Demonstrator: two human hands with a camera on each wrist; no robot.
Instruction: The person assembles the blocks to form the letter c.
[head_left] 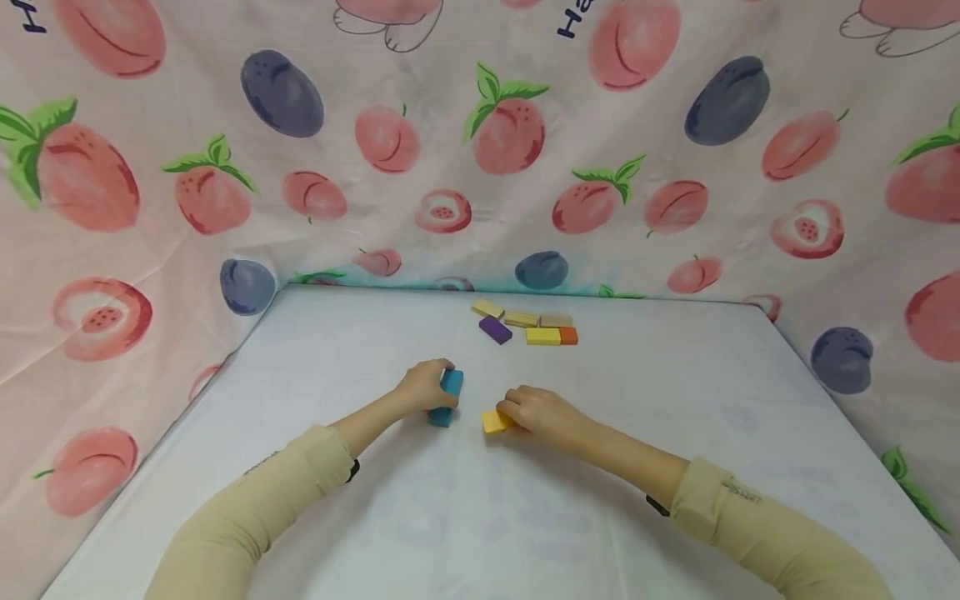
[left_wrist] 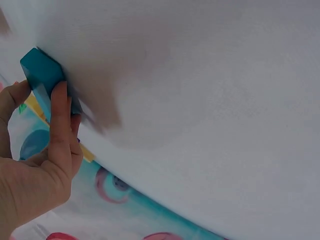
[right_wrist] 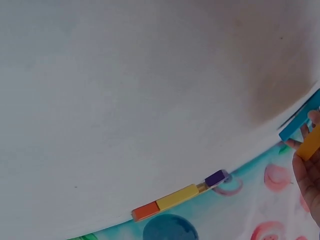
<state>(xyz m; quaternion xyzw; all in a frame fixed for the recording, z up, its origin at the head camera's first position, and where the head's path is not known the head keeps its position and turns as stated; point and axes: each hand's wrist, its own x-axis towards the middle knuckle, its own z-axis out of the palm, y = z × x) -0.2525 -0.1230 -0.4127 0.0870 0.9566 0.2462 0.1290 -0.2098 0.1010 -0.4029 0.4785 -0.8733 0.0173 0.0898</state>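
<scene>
Near the middle of the table, my left hand (head_left: 422,387) grips a blue block (head_left: 452,382) by its sides, thumb on the near side and fingers across from it. The left wrist view shows the blue block (left_wrist: 42,70) pinched between thumb and fingertips, one end pointing away from the hand. A short way to the right, my right hand (head_left: 546,415) holds a yellow block (head_left: 493,422), its left end sticking out past the fingers. That yellow block (right_wrist: 310,145) appears at the right edge of the right wrist view, its far part cut off by the frame.
Toward the back of the table lie a purple block (head_left: 495,329), a yellow block (head_left: 543,336) touching an orange block (head_left: 569,336), and several plain wooden blocks (head_left: 522,318) behind them. A fruit-patterned cloth (head_left: 450,150) hangs along the back and sides of the white table (head_left: 660,367).
</scene>
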